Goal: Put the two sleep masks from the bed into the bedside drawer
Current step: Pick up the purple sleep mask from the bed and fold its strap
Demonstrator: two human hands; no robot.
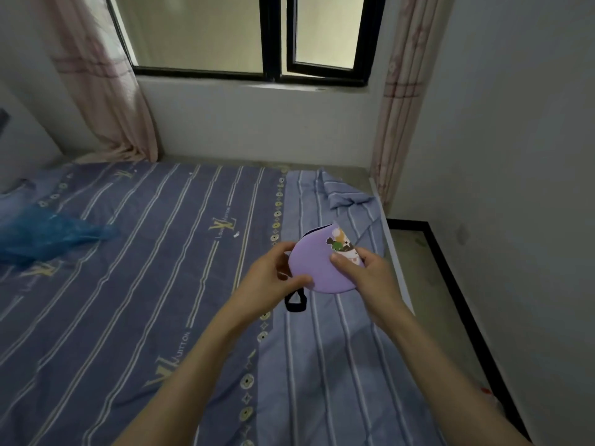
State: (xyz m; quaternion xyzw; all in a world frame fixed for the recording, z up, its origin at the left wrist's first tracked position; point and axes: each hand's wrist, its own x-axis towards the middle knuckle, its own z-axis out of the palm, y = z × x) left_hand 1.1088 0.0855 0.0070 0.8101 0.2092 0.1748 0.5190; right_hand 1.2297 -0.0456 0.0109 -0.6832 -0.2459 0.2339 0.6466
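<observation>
- Head view, held item: a purple sleep mask (pixel 317 267) is held above the bed (pixel 135 284), lifted clear of the striped cover, between both hands.
- Head view, left grip: the left hand (pixel 273 278) is closed on the mask's left edge, the thumb lying over the lower front face and the fingers curled behind.
- Head view, right grip: the right hand (pixel 367 275) is closed on the right edge, the thumb pressed on the front face just beside the cartoon print (pixel 343 247).
- Head view, orientation: the mask appears folded or doubled into a rounded shape, so its long axis cannot be stated with confidence. A black strap (pixel 296 302) hangs in a loop below the left hand.
- Head view, second mask: whether a second mask lies within the folded bundle cannot be determined; none is seen lying separately on the bed.
- Head view, governing relation: the bedside drawer is not in view. The floor strip (pixel 428 284) lies to the right of the bed, nearer the right hand; the drawer's direction cannot be established.
- Head view, other items: a blue plastic bag (pixel 48 236) lies well apart at the left.
</observation>
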